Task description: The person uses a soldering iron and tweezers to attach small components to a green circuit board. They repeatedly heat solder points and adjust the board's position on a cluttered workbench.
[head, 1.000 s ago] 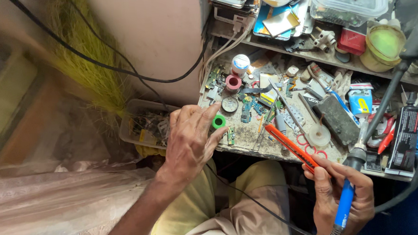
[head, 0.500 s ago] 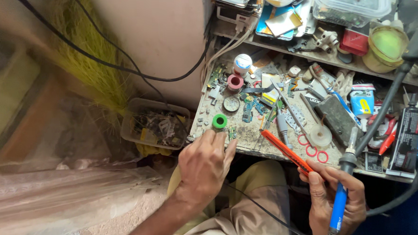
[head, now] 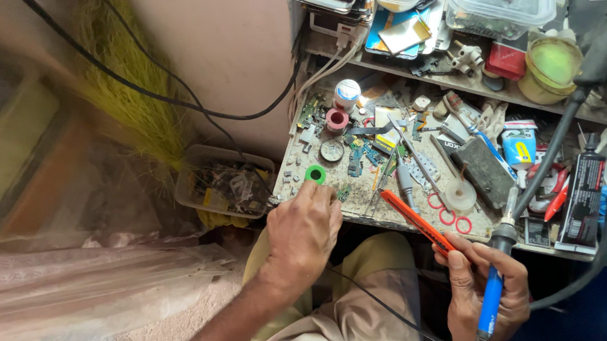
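Observation:
My left hand [head: 303, 235] rests at the front edge of a cluttered work bench [head: 380, 215], back to the camera and fingers curled down. What the fingers hold, if anything, is hidden. A small green ring [head: 314, 174] lies on the bench just beyond the fingertips, apart from them. My right hand [head: 482, 285] is low at the right, below the bench edge, gripping a blue-handled soldering iron [head: 492, 298] whose black neck points up toward the bench. An orange utility knife [head: 415, 219] lies slanted along the bench edge, its near end by my right thumb.
Small circuit boards, tweezers [head: 412, 152], red rings [head: 446, 216], a pink tape roll [head: 337, 120] and a black tube [head: 581, 192] crowd the bench. A shelf above holds a clear box [head: 501, 5]. A plastic tray of parts [head: 225, 184] and a yellow broom [head: 137, 103] sit left.
My left hand has drawn back from the green ring toward the bench's front edge, leaving the ring on the bench. My right hand keeps hold of the soldering iron.

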